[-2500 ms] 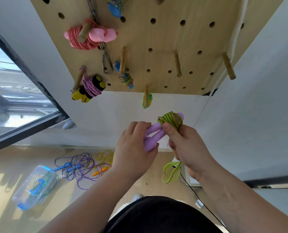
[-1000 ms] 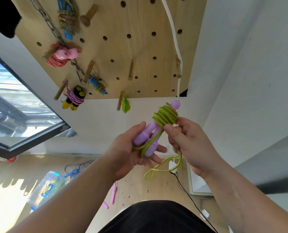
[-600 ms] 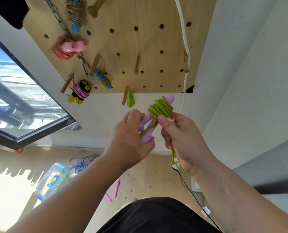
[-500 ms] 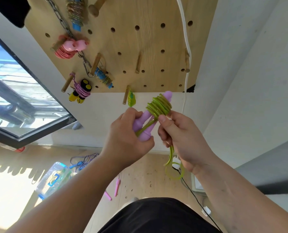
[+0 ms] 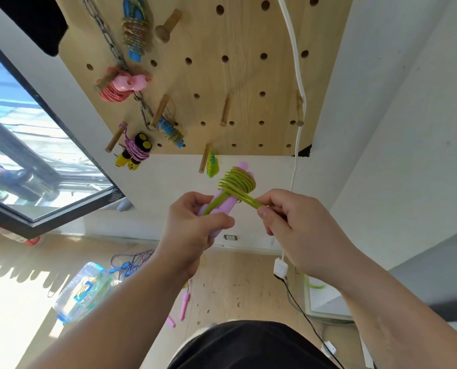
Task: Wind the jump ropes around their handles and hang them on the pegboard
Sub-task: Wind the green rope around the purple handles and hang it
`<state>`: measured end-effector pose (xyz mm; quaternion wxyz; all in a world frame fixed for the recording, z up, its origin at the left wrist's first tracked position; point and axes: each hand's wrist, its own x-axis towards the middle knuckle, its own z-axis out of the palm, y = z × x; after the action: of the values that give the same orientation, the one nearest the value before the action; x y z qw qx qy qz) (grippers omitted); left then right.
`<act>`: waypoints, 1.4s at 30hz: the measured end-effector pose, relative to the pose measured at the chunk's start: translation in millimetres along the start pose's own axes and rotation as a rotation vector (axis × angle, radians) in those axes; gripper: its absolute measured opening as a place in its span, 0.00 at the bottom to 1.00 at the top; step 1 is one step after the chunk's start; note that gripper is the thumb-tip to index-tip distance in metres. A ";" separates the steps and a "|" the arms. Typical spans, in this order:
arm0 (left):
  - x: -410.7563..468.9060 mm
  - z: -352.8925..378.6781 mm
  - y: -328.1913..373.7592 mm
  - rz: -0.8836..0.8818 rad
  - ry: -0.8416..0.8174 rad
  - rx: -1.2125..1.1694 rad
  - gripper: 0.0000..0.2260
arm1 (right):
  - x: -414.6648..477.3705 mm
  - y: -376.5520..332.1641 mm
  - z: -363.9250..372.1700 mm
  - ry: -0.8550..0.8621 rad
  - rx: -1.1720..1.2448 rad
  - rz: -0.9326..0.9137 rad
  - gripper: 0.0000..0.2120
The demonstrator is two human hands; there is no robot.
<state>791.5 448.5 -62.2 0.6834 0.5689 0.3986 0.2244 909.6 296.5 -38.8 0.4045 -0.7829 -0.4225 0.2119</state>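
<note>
1. the left hand [image 5: 192, 233] closes its fingers and thumb around the lower part of the two purple handles [image 5: 231, 209], which lie side by side as one bundle.
2. the bundle is held in the air, below the lower edge of the pegboard [image 5: 248, 75] and apart from it.
3. the long axis of the handles runs from the lower left, inside the left fist, to the upper right. the rounded free ends point up toward the lower edge of the board.
4. the green rope [image 5: 238, 182] is wound in close turns around the upper part of the handles, just beyond the left hand's fingers. one rounded tip projects past the coil.
5. one length of the rope lies along the handles and passes under the left hand's fingers.
6. the right hand [image 5: 299, 230] pinches a free strand [image 5: 251, 201] of the rope between thumb and forefinger, with the other fingers curled. the strand runs straight from the lower side of the coil, down and to the right, into the pinch.
7. the right hand is just beside the left hand and does not touch the handles.
8. on the board, a pink wound rope [image 5: 120, 86] and a yellow-and-black wound rope [image 5: 135, 151] hang on pegs. a bare wooden peg [image 5: 225, 110] stands near the middle.
9. on the floor lie loose ropes [image 5: 131, 262], a clear plastic box [image 5: 82, 291] and a pink handle [image 5: 184, 304].
</note>
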 end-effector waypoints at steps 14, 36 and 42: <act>-19.8 3.5 22.5 -0.379 -0.751 -0.590 0.25 | 13.2 37.1 -2.8 -0.143 0.790 0.059 0.22; -11.8 31.5 -13.3 0.394 0.005 0.637 0.25 | 10.2 16.9 22.0 0.345 0.622 0.153 0.06; -10.9 32.8 -1.0 0.384 -0.023 0.376 0.15 | 5.1 5.9 5.3 0.198 0.663 0.067 0.08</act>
<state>811.2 420.4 -58.8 0.5153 0.7535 0.3104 0.2654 911.8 301.3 -46.7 0.6685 -0.6393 -0.2633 0.2739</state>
